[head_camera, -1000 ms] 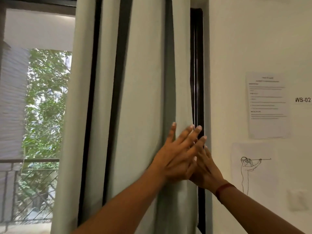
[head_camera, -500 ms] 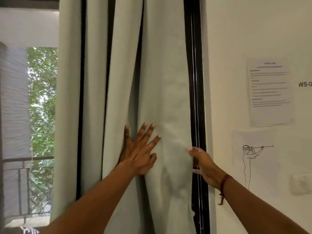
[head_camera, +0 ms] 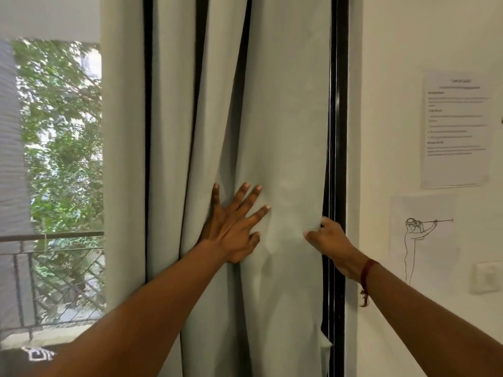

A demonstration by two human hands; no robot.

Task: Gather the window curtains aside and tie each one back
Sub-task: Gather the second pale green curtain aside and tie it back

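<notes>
I see a pale green curtain [head_camera: 285, 131] hanging in long folds, right up against the black window frame [head_camera: 338, 104] by the white wall [head_camera: 394, 63]. The left hand [head_camera: 234, 229] lies flat on the cloth with its fingers spread wide, and it presses on a fold near the middle. The right hand [head_camera: 330, 240] pinches the curtain's right edge, thumb in front and fingers curled round behind. A red thread band [head_camera: 366, 273] sits on that wrist. On the wall to the right hangs a printed sheet [head_camera: 457, 129], but its words are too blurry for me to read. Just under it is a line drawing [head_camera: 424, 235] of a person holding a long stick up to the face. A white switch [head_camera: 488, 277] sits lower down, near the drawing. On the left, past the curtain, I see green trees [head_camera: 60, 118] and a metal railing [head_camera: 51, 236] outside.
</notes>
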